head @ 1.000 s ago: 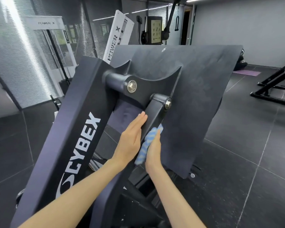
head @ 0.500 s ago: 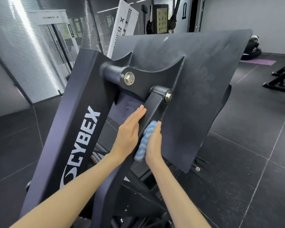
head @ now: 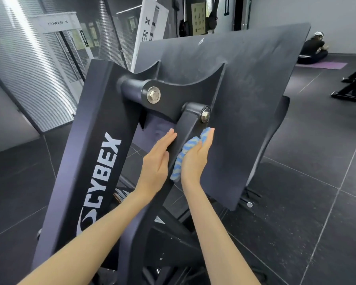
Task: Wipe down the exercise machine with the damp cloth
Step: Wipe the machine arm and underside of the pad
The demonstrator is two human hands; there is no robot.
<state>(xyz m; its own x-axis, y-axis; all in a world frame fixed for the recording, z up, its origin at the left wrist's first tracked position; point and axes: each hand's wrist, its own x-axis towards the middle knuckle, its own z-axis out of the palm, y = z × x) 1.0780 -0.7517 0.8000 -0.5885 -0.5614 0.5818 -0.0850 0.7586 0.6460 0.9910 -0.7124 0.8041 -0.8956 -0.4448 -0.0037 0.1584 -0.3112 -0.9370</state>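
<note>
**Operator:** Grip status first. My right hand (head: 194, 159) presses the blue striped cloth (head: 186, 153) against the right face of the link arm (head: 183, 132), just below the small bolt (head: 205, 116). The fingers lie nearly straight, so the cloth is pinned by the palm, not clenched. My left hand (head: 157, 161) is flat and released, fingers straight, resting on the arm's left face and holding nothing.

**Supervisor:** Procedure for this step?

**Operator:** My judgement: keep the left hand braced so the arm does not swing, and run the cloth along the arm's full length with steady pressure. Then work around the small bolt and the large bolt (head: 153, 95), where grime likely collects. The cloth is bunched; spreading it would cover more surface. The footplate (head: 255, 103) beside the arm shows pale smears and probably needs passes too, out to its top edge. The frame beam (head: 103, 153) comes after.

**Supervisor:** Containers?

**Operator:** None visible: no bucket or spray bottle in view.
</note>
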